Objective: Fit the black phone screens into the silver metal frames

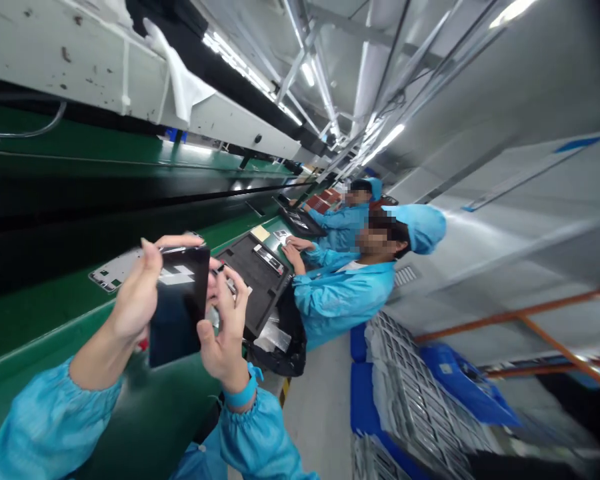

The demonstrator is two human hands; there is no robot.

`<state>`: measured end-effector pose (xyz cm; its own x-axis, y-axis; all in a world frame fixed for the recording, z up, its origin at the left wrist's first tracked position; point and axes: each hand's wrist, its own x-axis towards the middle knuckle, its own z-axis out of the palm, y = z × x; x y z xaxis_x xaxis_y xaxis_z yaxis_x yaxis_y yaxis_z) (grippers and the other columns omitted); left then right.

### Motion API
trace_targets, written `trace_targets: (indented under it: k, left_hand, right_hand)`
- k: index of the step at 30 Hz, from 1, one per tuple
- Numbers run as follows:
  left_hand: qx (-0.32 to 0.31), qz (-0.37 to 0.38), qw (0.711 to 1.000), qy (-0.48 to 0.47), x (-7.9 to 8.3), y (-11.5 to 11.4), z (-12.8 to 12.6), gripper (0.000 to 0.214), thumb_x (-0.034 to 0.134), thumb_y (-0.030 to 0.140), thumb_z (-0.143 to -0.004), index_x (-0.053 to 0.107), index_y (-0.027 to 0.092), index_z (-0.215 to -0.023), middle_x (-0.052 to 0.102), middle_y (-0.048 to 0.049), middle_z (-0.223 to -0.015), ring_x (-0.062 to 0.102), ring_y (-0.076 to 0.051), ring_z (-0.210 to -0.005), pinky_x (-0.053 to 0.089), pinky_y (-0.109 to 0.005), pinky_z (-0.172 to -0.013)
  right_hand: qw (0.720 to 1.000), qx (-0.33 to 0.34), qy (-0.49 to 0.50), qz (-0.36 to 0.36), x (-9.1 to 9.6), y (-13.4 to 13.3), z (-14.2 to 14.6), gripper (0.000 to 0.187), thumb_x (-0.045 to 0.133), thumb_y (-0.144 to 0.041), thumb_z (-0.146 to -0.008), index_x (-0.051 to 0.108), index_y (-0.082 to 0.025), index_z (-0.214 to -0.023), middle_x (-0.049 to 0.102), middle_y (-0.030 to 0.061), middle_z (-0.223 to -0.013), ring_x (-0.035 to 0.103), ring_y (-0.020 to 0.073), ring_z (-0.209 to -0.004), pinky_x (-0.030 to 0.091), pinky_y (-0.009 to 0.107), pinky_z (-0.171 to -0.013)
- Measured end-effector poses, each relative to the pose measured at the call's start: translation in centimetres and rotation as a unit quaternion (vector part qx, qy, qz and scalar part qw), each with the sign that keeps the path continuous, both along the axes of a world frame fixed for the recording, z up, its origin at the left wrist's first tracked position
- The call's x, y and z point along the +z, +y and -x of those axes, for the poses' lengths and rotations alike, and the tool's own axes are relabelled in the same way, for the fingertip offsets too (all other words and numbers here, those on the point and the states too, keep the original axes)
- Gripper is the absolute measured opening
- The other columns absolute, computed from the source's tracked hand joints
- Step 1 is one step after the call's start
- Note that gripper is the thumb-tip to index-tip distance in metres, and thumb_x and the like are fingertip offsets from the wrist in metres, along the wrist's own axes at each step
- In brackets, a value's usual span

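A flat tablet-like panel [177, 320] with a glossy black face is held up on edge above the green bench, reflecting ceiling lights. My left hand [135, 293] grips its left side, the thumb pointing up and a finger stretched along the top edge. At the right edge my right hand [227, 327] is closed on the same panel, its thumb low on the edge and its fingers bent; some fingertips are hidden behind it. Behind my left hand a pale plate with holes [115, 270] lies on the bench. A blue band circles my right wrist.
Right of my hands lies a black foam-lined tray [253, 293] with a small part inside. Beside it hangs a black plastic bag [290, 327]. A co-worker in blue [340, 293] works close by, another person [347, 220] beyond. Stacked trays [410, 380] stand at lower right.
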<state>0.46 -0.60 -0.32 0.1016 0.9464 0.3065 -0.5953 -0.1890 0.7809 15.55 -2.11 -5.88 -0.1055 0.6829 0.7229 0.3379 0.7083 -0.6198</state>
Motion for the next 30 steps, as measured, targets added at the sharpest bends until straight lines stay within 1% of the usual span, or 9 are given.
trace_targets:
  k: [2, 4, 6, 8, 12, 18, 23, 26, 30]
  left_hand:
    - [-0.013, -0.002, 0.999, 0.03, 0.0, -0.1, -0.1, 0.066, 0.052, 0.078, -0.096, 0.074, 0.019, -0.113, 0.081, -0.0123, -0.096, 0.08, -0.028, -0.076, 0.069, -0.04, -0.067]
    - [-0.036, -0.02, 0.997, 0.062, 0.0, -0.1, -0.3, 0.062, 0.057, 0.074, -0.096, 0.079, 0.017, -0.107, 0.081, -0.0128, -0.09, 0.079, -0.029, -0.072, 0.068, -0.038, -0.066]
    - [-0.07, -0.025, 0.994, 0.082, 0.0, -0.1, -0.7, 0.056, 0.059, 0.068, -0.097, 0.082, 0.018, -0.106, 0.081, -0.0119, -0.087, 0.079, -0.028, -0.071, 0.068, -0.037, -0.068]
    - [-0.074, -0.022, 0.992, 0.098, 0.0, -0.2, -1.1, 0.05, 0.059, 0.063, -0.099, 0.084, 0.02, -0.107, 0.081, -0.0101, -0.085, 0.079, -0.028, -0.073, 0.067, -0.036, -0.069]
    - [0.026, -0.045, 0.989, 0.139, 0.1, -0.8, -1.5, 0.042, 0.062, 0.058, -0.098, 0.087, 0.024, -0.103, 0.082, -0.009, -0.1, 0.077, -0.026, -0.09, 0.064, -0.03, -0.08]
    - [0.016, -0.09, 0.983, 0.161, -0.5, -1.9, -1.9, 0.039, 0.057, 0.054, -0.103, 0.086, 0.027, -0.107, 0.081, -0.0089, -0.102, 0.075, -0.027, -0.089, 0.062, -0.032, -0.082]
    - [0.072, -0.119, 0.969, 0.205, -0.8, -1.6, -2.8, 0.038, 0.06, 0.052, -0.102, 0.084, 0.024, -0.107, 0.081, -0.0092, -0.11, 0.074, -0.029, -0.104, 0.058, -0.035, -0.098]
    - [0.077, -0.111, 0.971, 0.196, -0.4, -1.3, -3.1, 0.036, 0.067, 0.054, -0.097, 0.085, 0.023, -0.103, 0.082, -0.01, -0.109, 0.075, -0.031, -0.107, 0.059, -0.037, -0.1]
    - [0.03, -0.096, 0.978, 0.181, -0.3, -1.1, -3.5, 0.038, 0.065, 0.054, -0.099, 0.085, 0.021, -0.098, 0.082, -0.0112, -0.107, 0.076, -0.03, -0.107, 0.058, -0.038, -0.102]
  right_hand:
    - [0.996, 0.002, 0.061, 0.063, 1.2, 0.4, -0.4, 0.076, 0.035, -0.072, -0.106, 0.036, -0.026, -0.167, 0.048, 0.0195, -0.149, 0.068, 0.022, -0.104, 0.063, 0.037, -0.083]
    - [0.982, 0.034, 0.068, 0.171, 2.7, 1.1, -1.0, 0.088, 0.023, -0.081, -0.102, 0.057, -0.016, -0.151, 0.069, 0.0142, -0.108, 0.068, 0.0176, -0.078, 0.058, 0.028, -0.063]
    - [0.963, 0.061, 0.043, 0.261, 3.8, 1.6, -1.6, 0.096, 0.021, -0.088, -0.097, 0.074, -0.012, -0.122, 0.059, 0.0018, -0.062, 0.054, 0.0133, -0.051, 0.046, 0.024, -0.047]
    - [0.952, 0.079, 0.049, 0.293, 4.4, 1.7, -2.0, 0.093, 0.029, -0.091, -0.094, 0.077, -0.012, -0.105, 0.043, -0.0053, -0.045, 0.042, 0.0116, -0.04, 0.037, 0.023, -0.04]
    - [0.949, 0.114, 0.094, 0.28, 4.9, 0.7, -2.4, 0.08, 0.042, -0.087, -0.094, 0.076, -0.015, -0.095, 0.04, -0.0069, -0.044, 0.037, 0.0104, -0.037, 0.03, 0.024, -0.037]
    - [0.955, 0.134, 0.064, 0.255, 6.7, -1.0, -3.3, 0.069, 0.051, -0.079, -0.097, 0.062, -0.018, -0.064, 0.046, -0.0041, -0.048, 0.04, 0.0091, -0.041, 0.029, 0.024, -0.042]
    - [0.956, 0.094, 0.119, 0.251, 7.2, -0.4, -2.1, 0.063, 0.072, -0.077, -0.083, 0.069, -0.016, -0.069, 0.043, -0.004, -0.056, 0.034, 0.0092, -0.053, 0.029, 0.025, -0.05]
    - [0.962, 0.077, 0.125, 0.231, 6.4, -0.3, -2.0, 0.066, 0.065, -0.079, -0.087, 0.069, -0.016, -0.067, 0.046, -0.0029, -0.055, 0.035, 0.0098, -0.053, 0.031, 0.025, -0.051]
    - [0.96, 0.044, 0.099, 0.258, 4.8, -0.1, -3.2, 0.074, 0.049, -0.078, -0.098, 0.055, -0.019, -0.054, 0.041, -0.0037, -0.046, 0.035, 0.0097, -0.045, 0.03, 0.025, -0.047]
